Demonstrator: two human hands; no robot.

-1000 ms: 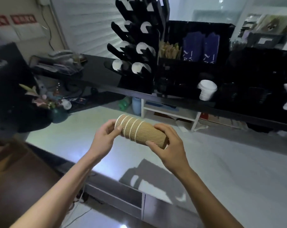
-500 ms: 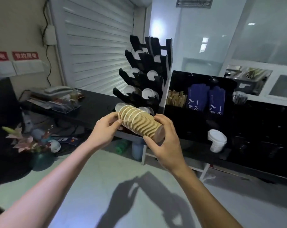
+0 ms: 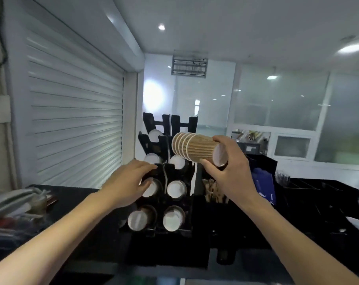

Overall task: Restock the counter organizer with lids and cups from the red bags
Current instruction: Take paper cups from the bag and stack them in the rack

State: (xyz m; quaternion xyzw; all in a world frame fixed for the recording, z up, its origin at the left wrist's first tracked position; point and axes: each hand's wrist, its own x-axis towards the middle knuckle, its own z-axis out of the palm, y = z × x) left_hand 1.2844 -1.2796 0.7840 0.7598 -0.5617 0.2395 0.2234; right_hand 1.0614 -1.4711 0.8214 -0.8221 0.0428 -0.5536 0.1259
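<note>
A stack of several brown ribbed paper cups (image 3: 195, 149) lies sideways in the air, rims pointing left toward the tiered black cup organizer (image 3: 165, 225). My right hand (image 3: 228, 169) grips the stack at its base end, just right of the organizer's upper slots. My left hand (image 3: 129, 182) rests with spread, relaxed fingers on the organizer's left side, over a middle-row slot. Cup stacks with white ends (image 3: 175, 189) fill several slots; the two topmost slots look empty.
The organizer stands on a black counter (image 3: 82, 233). Right of it are wooden stirrers (image 3: 213, 192), blue sleeves (image 3: 264, 186) and black compartments (image 3: 310, 194). Cluttered items (image 3: 20, 202) lie at the far left. A white roller shutter (image 3: 71, 124) is behind.
My view swung up and closer to the organizer. My left hand let go of the cup stack and moved onto the organizer. My right hand raised the stack toward the upper slots.
</note>
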